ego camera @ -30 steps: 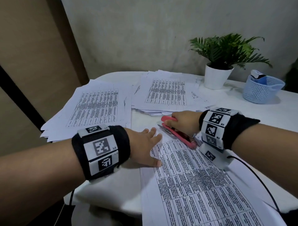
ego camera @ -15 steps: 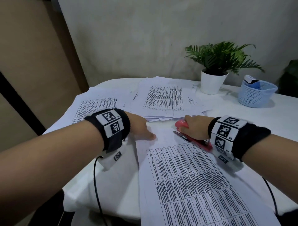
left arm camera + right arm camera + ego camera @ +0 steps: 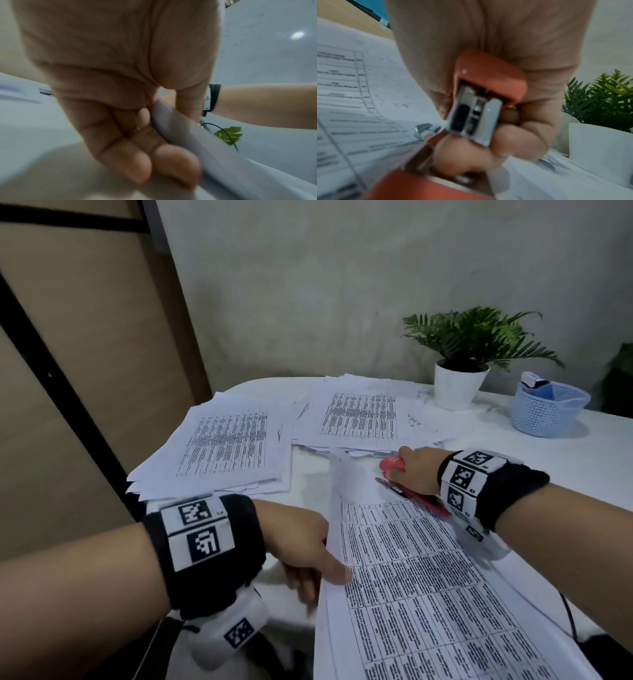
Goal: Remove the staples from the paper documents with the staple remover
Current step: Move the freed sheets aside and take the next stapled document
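A printed table document (image 3: pixel 428 587) lies in front of me on the white table (image 3: pixel 548 460). My left hand (image 3: pixel 318 566) pinches its left edge (image 3: pixel 185 136) between thumb and fingers and lifts it. My right hand (image 3: pixel 416 470) grips a red staple remover (image 3: pixel 394 465) with metal jaws (image 3: pixel 474 115) at the document's top right corner. The corner itself is hidden behind the tool and hand.
Two loose stacks of printed sheets lie beyond: one at the left (image 3: pixel 226 446), one further back (image 3: pixel 359 416). A potted plant (image 3: pixel 459 385) and a pale blue basket (image 3: pixel 544 412) stand at the back right. The table's edge runs close on the left.
My left hand has come back from near the top of the document to its left edge, taken hold and raised it. The right hand stays on the staple remover. The head view has tilted.
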A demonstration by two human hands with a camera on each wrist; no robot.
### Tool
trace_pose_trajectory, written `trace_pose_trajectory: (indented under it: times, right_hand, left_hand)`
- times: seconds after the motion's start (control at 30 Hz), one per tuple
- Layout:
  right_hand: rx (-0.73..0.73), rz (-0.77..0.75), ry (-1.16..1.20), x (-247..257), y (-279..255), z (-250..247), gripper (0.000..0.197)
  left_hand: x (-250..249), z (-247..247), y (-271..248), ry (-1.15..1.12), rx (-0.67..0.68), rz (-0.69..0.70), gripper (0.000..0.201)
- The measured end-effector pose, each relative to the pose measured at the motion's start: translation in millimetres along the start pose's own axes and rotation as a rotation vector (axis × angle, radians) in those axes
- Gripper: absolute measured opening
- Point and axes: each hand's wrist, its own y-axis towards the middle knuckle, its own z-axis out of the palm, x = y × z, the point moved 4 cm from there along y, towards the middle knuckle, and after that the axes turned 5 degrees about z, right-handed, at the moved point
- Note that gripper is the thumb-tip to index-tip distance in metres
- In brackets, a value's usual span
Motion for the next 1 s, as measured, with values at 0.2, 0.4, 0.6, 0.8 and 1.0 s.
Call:
trace_pose_trajectory:
  times: [0.2, 0.4, 0.6, 0.8, 1.0]
  right_hand:
    - [-0.016, -0.008, 0.014, -4, -14, -12, 0.046]
    - [-0.063, -0.029, 0.117, -17, -24, -40, 0.036]
    - [-0.001, -0.029, 0.082, -15, -22, -32, 0.036]
    - [0.053, -0.006, 0.060, -10, -11, -16, 0.038]
    - [0.069, -0.010, 0.025, -5, 6, -7, 0.051]
  left_hand:
    - [-5, -7, -23, 0.106, -0.290, 0.044, 0.032]
    - [25, -102, -98, -0.055, -0.752, -0.057, 0.038]
    - [81, -216, -145, 0.025, -1.132, -0.356, 0.031]
    - [115, -263, -119, 0.143, -1.331, -0.541, 0.033]
    - [116, -263, -59, 0.232, -1.322, -0.569, 0.044]
